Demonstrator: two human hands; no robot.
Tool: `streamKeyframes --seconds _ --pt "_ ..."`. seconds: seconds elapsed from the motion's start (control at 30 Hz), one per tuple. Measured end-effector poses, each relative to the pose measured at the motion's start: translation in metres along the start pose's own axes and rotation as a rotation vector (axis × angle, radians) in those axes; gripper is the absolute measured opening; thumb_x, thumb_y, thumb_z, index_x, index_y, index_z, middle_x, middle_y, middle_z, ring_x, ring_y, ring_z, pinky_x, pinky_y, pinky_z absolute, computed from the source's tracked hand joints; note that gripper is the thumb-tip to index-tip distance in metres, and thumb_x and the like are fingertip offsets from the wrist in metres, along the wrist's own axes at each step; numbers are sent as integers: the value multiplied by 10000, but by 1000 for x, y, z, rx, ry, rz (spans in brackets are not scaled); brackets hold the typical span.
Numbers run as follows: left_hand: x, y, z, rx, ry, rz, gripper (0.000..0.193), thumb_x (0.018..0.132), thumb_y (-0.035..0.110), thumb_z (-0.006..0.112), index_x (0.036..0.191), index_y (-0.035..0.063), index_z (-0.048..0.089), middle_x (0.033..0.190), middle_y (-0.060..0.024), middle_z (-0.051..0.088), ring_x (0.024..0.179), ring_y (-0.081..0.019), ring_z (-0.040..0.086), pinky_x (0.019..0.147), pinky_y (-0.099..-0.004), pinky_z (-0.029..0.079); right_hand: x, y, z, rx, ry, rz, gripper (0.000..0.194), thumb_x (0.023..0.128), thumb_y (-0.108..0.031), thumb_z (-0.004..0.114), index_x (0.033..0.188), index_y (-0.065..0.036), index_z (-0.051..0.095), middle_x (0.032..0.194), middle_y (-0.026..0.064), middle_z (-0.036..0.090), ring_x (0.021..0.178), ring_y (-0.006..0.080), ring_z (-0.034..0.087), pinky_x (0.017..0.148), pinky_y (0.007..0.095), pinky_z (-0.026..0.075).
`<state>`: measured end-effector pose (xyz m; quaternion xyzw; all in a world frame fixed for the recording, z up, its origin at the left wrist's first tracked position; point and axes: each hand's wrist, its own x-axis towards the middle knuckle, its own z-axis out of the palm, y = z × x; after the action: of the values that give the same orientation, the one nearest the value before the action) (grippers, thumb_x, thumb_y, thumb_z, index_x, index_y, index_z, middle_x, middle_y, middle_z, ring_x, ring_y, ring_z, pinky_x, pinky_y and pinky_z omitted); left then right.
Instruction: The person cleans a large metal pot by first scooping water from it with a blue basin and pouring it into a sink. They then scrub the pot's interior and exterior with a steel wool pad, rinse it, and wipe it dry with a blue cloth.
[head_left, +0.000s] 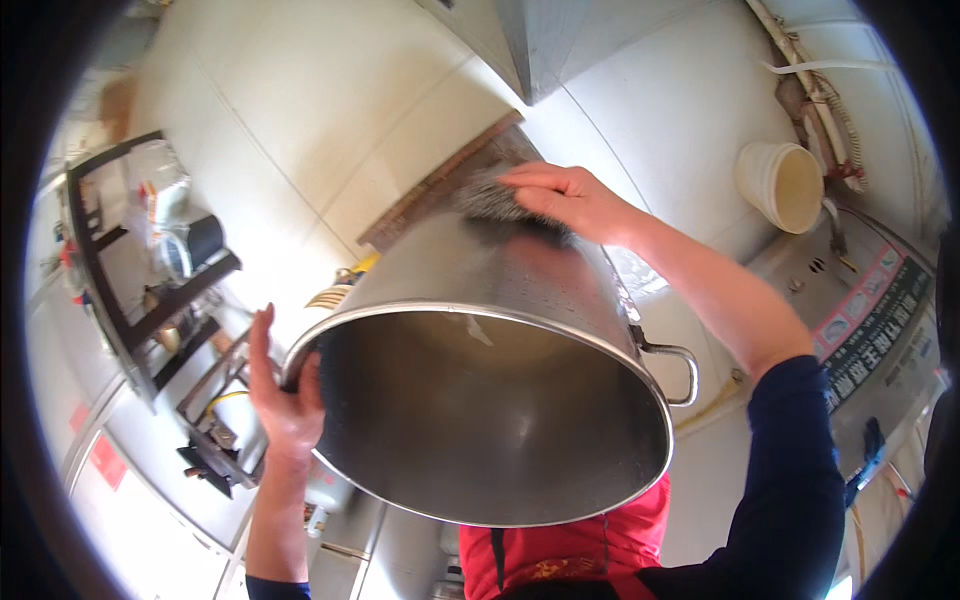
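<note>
A large stainless steel stockpot is tipped so that its wide mouth faces me. At its left rim my left hand grips the edge, thumb inside and fingers outside. My right hand presses a grey wire scrubber against the outer wall near the far end; the scrubber is slightly blurred. Drops of water dot the steel below it. A loop handle sticks out on the pot's right side. The inner wall looks smooth, with a pale patch or reflection near its upper part.
A brown ledge lies beyond the pot, against white wall tiles. To the right, a cream plastic bucket stands by a metal unit bearing writing. A dark-framed rack holds containers at left. A grey metal corner juts in above.
</note>
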<state>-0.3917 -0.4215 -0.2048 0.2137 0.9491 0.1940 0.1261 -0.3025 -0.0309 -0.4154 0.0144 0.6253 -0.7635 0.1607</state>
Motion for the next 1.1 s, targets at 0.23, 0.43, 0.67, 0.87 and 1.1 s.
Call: streamKeyframes --seconds 0.23,0.43,0.67,0.87,1.1 --pt "-10 -18 -5 14 -42 -36 630 911 15 660 1482 -73 407 1406 -251 572 1311 -339 561 1123 -412 416 -81 50 38 381 557 172 386 1039 -220 610 1364 -12 630 1335 95 601 1175 125 543 1000 278 438" --pt "-9 -35 -7 -215 -56 -142 597 961 106 698 1469 -53 429 1271 -192 647 1105 -246 651 976 -338 522 -136 28 56 374 615 134 426 1036 -281 630 1344 13 632 1387 62 561 1185 117 519 1014 289 424" --pt "-3 -43 -13 -174 -123 -167 548 959 168 732 1381 -84 488 1214 -178 667 1025 -237 655 939 -346 522 -185 75 129 263 936 -128 352 1023 -259 644 1296 -38 681 1355 154 597 1251 240 569 1050 357 455" --pt "-8 -32 -15 -96 -135 13 526 963 170 724 1360 -100 507 1196 -173 691 1030 -229 669 945 -350 522 -202 67 171 847 1386 247 362 1037 -194 616 1327 21 636 1182 74 719 1078 107 603 990 281 467" --pt "0 -40 -10 -121 -189 18 524 971 154 701 1372 -112 494 1193 -200 700 1026 -255 690 933 -350 534 -242 72 308 845 1494 -312 358 1040 -101 589 1386 -14 602 1328 49 602 1146 95 546 990 273 454"
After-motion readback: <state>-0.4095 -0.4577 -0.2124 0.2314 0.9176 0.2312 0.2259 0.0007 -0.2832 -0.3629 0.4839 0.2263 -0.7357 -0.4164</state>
